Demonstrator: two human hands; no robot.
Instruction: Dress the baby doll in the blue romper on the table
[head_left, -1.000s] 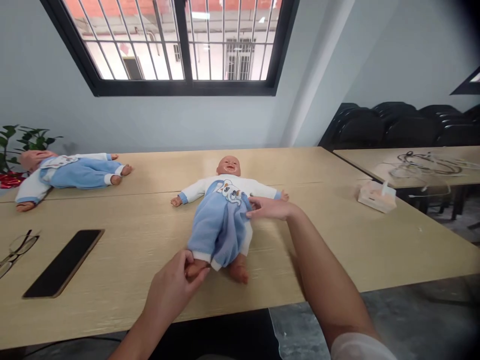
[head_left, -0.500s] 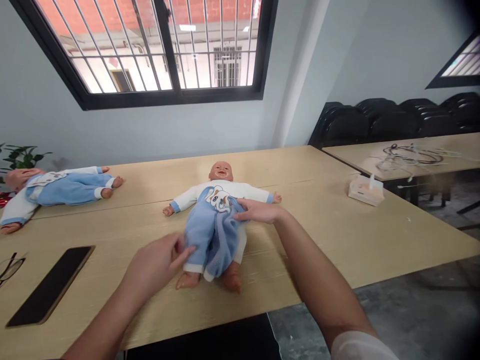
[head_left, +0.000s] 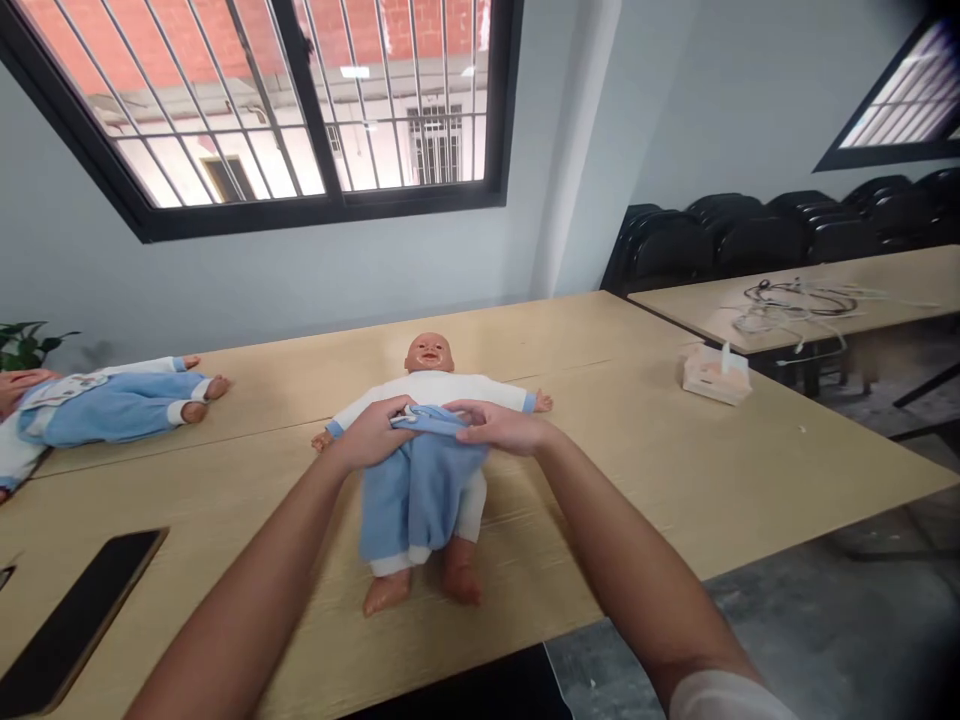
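Note:
A baby doll in a white long-sleeved top lies on its back on the table, head away from me. Blue overalls cover its front; one leg is inside a blue trouser leg, while the other, in white, shows beside the loose blue cloth. My left hand is closed on the left side of the overalls' upper edge. On the other side of that edge, my right hand pinches the cloth. Between the hands the upper part is folded over, and its printed face is mostly hidden.
A second doll in blue overalls lies at the left. Nearer me is a black phone-like slab. A tissue box stands at the right, and cables lie on the adjoining table. Black chairs are stacked behind.
My left hand has moved from the trouser leg's lower part up to the overalls' upper edge. The bib has been lifted and folded, hiding its print. The view has shifted slightly.

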